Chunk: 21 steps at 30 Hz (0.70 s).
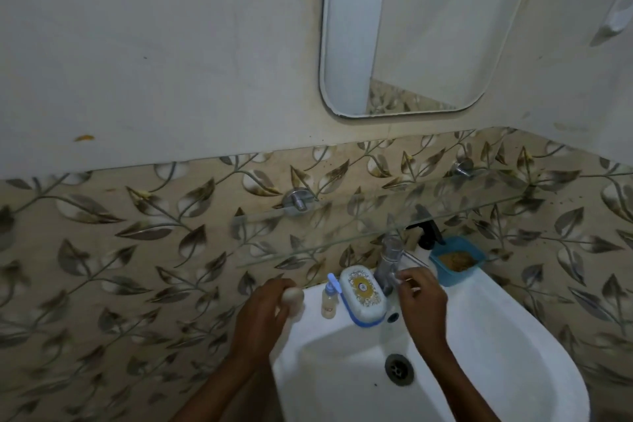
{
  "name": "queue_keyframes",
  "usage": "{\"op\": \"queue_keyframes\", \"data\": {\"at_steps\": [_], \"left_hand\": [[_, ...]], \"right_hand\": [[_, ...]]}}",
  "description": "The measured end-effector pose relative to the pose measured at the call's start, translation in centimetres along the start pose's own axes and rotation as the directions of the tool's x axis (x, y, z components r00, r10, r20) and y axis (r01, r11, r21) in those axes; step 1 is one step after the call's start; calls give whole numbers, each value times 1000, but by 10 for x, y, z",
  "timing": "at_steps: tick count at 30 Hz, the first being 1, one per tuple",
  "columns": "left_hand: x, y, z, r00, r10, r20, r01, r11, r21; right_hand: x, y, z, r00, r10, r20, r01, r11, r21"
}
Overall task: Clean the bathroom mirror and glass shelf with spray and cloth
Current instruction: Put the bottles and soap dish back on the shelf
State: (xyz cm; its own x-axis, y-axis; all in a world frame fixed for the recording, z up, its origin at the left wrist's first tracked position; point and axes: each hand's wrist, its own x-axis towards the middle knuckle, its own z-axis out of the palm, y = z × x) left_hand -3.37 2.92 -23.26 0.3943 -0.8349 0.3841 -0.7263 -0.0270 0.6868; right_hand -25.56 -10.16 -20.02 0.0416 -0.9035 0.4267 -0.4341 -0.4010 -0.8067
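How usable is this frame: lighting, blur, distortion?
Head view: dim, flat light with a greenish cast; wide-angle bowing bends the tile border and mirror; soft overall, with the left hand and right hand slightly smeared; the glass shelf is barely distinguishable against patterned tiles.

Both bare forearms rise from the bottom edge, angled up and inward. The left hand (263, 310) is curled, knuckles up, its fingers wrapped over a small pale rounded object (294, 298) at the basin's left corner. The right hand (423, 298) reaches farther forward, wrist slightly bent, thumb and fingertips pinched on something thin and clear, too small to identify
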Motion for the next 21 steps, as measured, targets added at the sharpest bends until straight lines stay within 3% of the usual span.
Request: {"op": "queue_keyframes", "data": {"at_steps": [2, 4, 6, 8, 13, 21], "left_hand": [[-4, 22, -16, 999, 43, -1, -43, 999, -22], [-9, 47, -36, 995, 96, -16, -96, 995, -20], [-10, 74, -58, 985, 170, -30, -172, 984, -45], [-7, 101, -81, 977, 200, -74, -208, 971, -120], [24, 128, -121, 969, 111, -220, -171, 946, -275], [84, 111, -145, 966, 129, -226, -152, 984, -90]], "right_hand": [[-3, -7, 19, 964, 128, 232, -142, 989, 43], [-5, -11, 40, 841, 284, 461, -308, 951, -24], [-8, -9, 61, 740, 381, 554, -394, 913, -101], [-11, -6, 77, 715, 411, 565, -421, 899, -122], [-19, -7, 95, 736, 412, 537, -419, 901, -116], [-21, -3, 102, 760, 405, 509, -379, 912, -160]]}}
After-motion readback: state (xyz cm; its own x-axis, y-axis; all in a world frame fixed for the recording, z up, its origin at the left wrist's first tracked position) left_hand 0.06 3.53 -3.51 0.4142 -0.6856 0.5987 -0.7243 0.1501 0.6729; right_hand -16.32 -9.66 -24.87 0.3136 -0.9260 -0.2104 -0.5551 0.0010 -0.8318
